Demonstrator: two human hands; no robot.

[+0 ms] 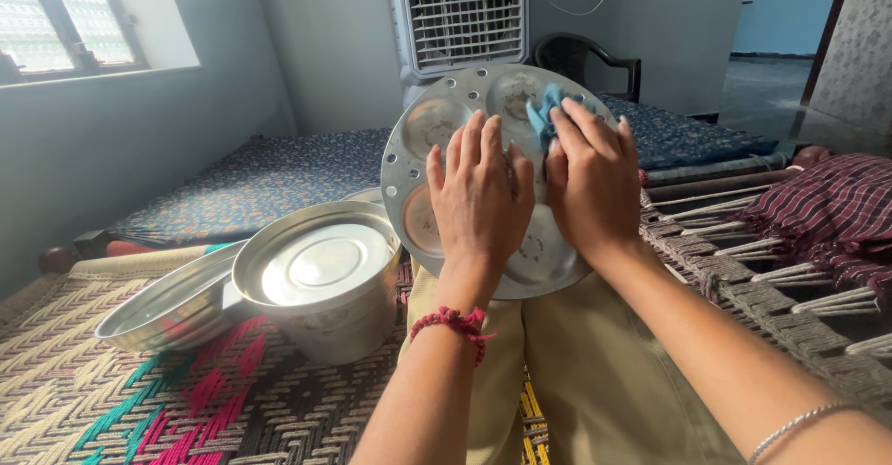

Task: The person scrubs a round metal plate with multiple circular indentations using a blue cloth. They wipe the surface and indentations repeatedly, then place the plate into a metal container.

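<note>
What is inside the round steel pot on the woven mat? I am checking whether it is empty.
A flat round steel lid or plate sits inside the round steel pot, just below its rim. It covers the pot's bottom, so anything beneath it cannot be seen.

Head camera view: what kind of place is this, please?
Probably a room in a home. The person sits on a woven cot, a patterned mattress lies behind, and an air cooler stands by the wall. Both hands wipe a round metal plate.

Red thread wristband (452,321), silver bracelet (790,425), khaki trousers (595,372)
</note>
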